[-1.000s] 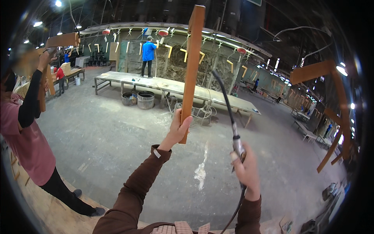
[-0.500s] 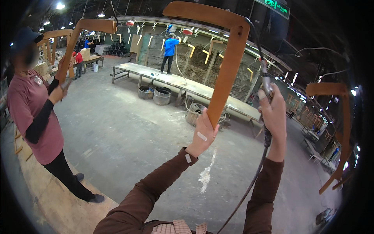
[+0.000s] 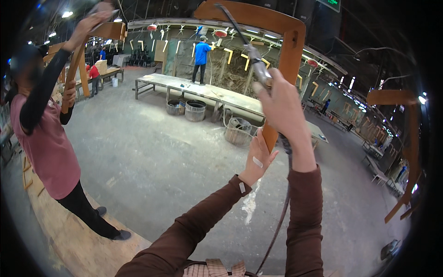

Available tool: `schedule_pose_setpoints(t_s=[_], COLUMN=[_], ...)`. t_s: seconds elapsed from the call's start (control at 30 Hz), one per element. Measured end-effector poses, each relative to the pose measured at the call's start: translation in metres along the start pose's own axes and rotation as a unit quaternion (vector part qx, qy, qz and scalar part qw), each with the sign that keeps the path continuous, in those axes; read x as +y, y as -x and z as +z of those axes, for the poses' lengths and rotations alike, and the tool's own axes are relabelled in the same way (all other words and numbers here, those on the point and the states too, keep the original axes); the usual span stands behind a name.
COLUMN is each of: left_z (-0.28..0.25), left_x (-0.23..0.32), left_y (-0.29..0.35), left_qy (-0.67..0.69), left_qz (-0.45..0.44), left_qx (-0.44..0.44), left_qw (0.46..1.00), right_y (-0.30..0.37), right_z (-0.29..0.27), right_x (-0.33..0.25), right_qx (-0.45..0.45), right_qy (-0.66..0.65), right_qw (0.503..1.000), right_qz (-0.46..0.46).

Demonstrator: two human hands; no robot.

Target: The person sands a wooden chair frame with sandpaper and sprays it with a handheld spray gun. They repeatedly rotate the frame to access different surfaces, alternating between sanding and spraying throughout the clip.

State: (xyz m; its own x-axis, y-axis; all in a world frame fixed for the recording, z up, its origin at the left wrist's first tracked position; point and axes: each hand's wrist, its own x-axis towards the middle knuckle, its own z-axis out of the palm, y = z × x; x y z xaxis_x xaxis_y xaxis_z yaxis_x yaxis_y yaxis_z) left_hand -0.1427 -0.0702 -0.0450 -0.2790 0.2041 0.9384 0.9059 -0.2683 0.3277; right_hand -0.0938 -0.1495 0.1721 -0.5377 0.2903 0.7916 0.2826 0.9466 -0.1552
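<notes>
An L-shaped brown wooden frame piece (image 3: 290, 60) hangs upright in front of me, its long leg pointing down. My left hand (image 3: 258, 161) is closed round the lower end of that leg. My right hand (image 3: 285, 108) grips an air blow gun (image 3: 261, 70) with a silver body and a long dark nozzle. The nozzle slants up and left, in front of the piece's top arm. From below my right hand, a dark hose (image 3: 284, 217) runs down past my forearm. My right hand covers part of the wooden leg.
At the left a co-worker in a pink shirt (image 3: 46, 143) holds a similar wooden piece (image 3: 76, 62). Another wooden piece (image 3: 410, 138) hangs at the right. Beyond are a long table (image 3: 184, 87), buckets (image 3: 195, 110) and a person in blue (image 3: 201, 54). A plywood board (image 3: 87, 231) lies lower left.
My right hand has moved left with the blow gun, across the wooden leg, and the nozzle now tilts further left. My left hand keeps its hold. The co-worker's one hand has risen to their piece's top.
</notes>
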Motion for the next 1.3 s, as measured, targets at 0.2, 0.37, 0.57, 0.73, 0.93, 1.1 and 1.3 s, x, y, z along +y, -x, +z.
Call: schedule_pose_setpoints(t_s=[0.2,0.37,0.57,0.73,0.93,1.1,1.3], left_z=[-0.014,-0.021,-0.022,-0.018,-0.012,-0.011,-0.017], left_x=[-0.001,-0.015,-0.040,-0.050,-0.036,-0.024,-0.023], left_y=[-0.005,-0.013,-0.018,-0.012,-0.012,-0.012,-0.011], left_qy=[0.028,0.172,0.489,0.583,0.590,0.570,0.570], left_qz=[0.001,-0.003,-0.256,-0.301,-0.323,-0.298,-0.288], left_qx=[-0.010,-0.035,-0.229,-0.242,-0.252,-0.257,-0.280], left_qw=[1.000,0.984,0.802,0.715,0.695,0.721,0.717], right_y=[0.050,0.125,0.250,0.336,0.343,0.317,0.323], right_z=[-0.047,-0.043,-0.019,-0.005,-0.006,-0.014,-0.020], right_x=[0.052,0.074,0.083,0.071,0.065,0.059,0.052], right_qx=[0.042,0.056,-0.037,-0.117,-0.058,-0.005,-0.041], right_qy=[-0.034,-0.100,-0.181,-0.178,-0.108,-0.107,-0.085], right_qw=[0.993,0.975,0.938,0.894,0.911,0.928,0.921], right_qz=[0.107,0.188,0.293,0.394,0.393,0.358,0.378])
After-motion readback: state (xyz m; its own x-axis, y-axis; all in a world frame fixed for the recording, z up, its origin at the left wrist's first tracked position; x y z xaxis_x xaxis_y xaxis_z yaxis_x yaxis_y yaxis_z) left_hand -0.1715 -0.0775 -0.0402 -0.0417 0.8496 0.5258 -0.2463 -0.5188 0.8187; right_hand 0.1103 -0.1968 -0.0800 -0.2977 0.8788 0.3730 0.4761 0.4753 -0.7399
